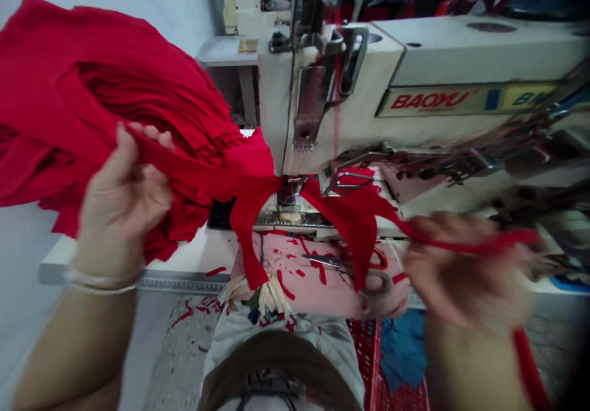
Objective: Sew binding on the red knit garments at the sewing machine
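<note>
From the head camera, taking the presser foot [290, 193] as the middle of the clock: the left hand [129, 193] is out at nine, thumb up, fingers loosely curled. That grip is closed at the top, with the edge of the red fabric [249, 193] pinched between thumb and fingers, while the lower fingers just curl in toward the palm. The fabric runs from there pretty much straight over to the foot, where it sits under the needles, and two curved tails of it hang down at about seven and five.

The right hand [465, 276] is between three and four and it's really blurry. A narrow red strip [461, 246] comes out from the machine side and crosses that hand at finger level, its end poking out past it. The fingers look bent, but honestly I can't tell how far open that grip is or how firmly it has the strip.

Big heap of red pieces [106, 85] at ten, right behind the left hand, partly on the white bench [184, 260]. The sewing machine [461, 48] fills everything from twelve round to three, BAOYU label [428, 101] at two. Straight down at six there's a pink pad [322, 297] sprinkled with red scraps [284, 285], and the scissors [322, 260] lie on it near five, partly behind one fabric tail. Further out at five, a red basket [369, 352] has blue cloth [403, 349] in it.
</note>
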Demonstrator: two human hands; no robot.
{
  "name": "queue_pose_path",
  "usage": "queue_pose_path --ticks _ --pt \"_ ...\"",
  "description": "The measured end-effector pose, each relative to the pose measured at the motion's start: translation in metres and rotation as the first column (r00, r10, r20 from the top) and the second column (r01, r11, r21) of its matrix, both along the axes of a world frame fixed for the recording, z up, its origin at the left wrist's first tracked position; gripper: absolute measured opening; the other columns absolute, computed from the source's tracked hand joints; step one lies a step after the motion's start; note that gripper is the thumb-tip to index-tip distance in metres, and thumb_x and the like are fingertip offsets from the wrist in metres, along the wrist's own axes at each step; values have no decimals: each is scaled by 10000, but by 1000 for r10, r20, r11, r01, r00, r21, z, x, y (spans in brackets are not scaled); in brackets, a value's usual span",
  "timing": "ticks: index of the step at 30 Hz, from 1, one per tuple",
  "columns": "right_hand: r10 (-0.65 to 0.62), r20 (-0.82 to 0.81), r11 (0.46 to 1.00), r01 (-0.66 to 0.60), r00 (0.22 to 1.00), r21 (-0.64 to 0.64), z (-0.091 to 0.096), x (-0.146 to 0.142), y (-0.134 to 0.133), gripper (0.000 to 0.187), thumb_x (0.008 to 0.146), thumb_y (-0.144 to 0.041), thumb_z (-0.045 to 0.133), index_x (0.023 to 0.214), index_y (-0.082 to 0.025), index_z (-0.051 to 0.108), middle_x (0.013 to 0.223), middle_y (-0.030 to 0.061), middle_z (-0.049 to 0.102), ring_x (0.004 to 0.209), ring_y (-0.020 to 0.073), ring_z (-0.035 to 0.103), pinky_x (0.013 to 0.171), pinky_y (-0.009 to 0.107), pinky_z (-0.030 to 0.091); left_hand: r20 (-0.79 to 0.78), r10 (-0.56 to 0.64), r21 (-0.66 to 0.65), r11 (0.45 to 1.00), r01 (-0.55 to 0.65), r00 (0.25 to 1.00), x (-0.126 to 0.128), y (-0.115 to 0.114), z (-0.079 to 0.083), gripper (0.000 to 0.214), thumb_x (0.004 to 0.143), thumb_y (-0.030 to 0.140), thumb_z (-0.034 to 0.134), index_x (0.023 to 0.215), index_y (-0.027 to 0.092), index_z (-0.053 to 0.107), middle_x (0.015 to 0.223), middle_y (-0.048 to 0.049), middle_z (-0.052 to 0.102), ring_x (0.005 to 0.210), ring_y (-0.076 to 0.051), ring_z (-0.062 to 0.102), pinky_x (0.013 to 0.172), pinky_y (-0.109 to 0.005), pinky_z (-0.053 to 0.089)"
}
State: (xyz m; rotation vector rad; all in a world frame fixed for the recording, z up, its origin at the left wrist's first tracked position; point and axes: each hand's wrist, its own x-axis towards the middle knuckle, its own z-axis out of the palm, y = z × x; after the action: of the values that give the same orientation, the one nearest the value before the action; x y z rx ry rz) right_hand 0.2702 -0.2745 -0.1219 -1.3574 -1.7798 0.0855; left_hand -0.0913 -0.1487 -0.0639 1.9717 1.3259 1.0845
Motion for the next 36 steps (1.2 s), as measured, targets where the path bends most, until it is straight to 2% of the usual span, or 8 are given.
queue_pose_path --ticks 3,6,9,12,15,21,28,36 --pt "92 -66 994 -88 994 56 -18 -56 39 218 970 -294 500 1064 -222 683 975 95 685 909 214 666 807 394 596 -49 -204 116 971 208 978 69 -10 -30 542 1025 543 225 1324 225 545 1134 -55 692 1050 -173 649 750 -293 602" --pt "54 279 990 -87 959 107 -37 -77 56 246 932 -145 507 1080 -106 699 1100 163 685 1105 257 614 965 428 558 -221 -310 204 913 354 925 101 -17 -66 343 1015 345 404 1157 169 661 1192 -87 679 1157 -199 627 979 -369 566" --pt "-29 390 982 -48 920 185 -45 -73 53 276 907 -108 515 1118 -60 685 1124 181 683 1102 268 598 969 439 561 -556 -186 375 813 444 810 103 -24 -84 321 1003 182 380 1183 122 639 1317 -142 598 1281 -239 531 1036 -414 523" --pt "-28 297 981 -31 955 192 -43 -70 49 277 905 -112 511 1116 -98 689 1097 150 695 1062 252 607 947 447 573 -733 1 391 818 421 680 101 -35 -82 325 977 144 414 1248 114 590 1290 -164 589 1172 -252 569 914 -398 567" --pt "-18 266 980 -35 964 194 -41 -77 49 277 899 -106 516 1115 -104 690 1100 143 697 1060 245 614 947 436 577 -781 28 359 837 413 624 104 -44 -75 361 970 120 393 1290 79 555 1235 -162 617 1078 -222 598 816 -324 572" --pt "-15 333 980 -52 943 190 -45 -80 49 284 885 -94 533 1122 -49 683 1131 162 690 1101 256 585 976 421 563 -793 107 384 852 356 600 111 -50 -74 358 957 117 402 1267 106 580 1262 -123 625 1047 -231 607 639 -308 526" --pt "-30 470 990 -37 882 132 -42 -76 47 333 910 -151 484 1177 -75 668 1196 169 660 1129 291 553 867 454 561 -760 59 381 847 370 647 109 -48 -81 399 978 146 353 1328 110 542 1310 -134 606 1162 -215 569 761 -287 514" --pt "-33 529 986 -59 848 156 -37 -75 51 309 933 -143 471 1146 -55 676 1149 144 696 1034 268 590 779 399 535 -775 72 381 846 373 628 109 -44 -79 377 957 114 400 1293 118 572 1281 -104 632 1101 -220 602 705 -306 518"
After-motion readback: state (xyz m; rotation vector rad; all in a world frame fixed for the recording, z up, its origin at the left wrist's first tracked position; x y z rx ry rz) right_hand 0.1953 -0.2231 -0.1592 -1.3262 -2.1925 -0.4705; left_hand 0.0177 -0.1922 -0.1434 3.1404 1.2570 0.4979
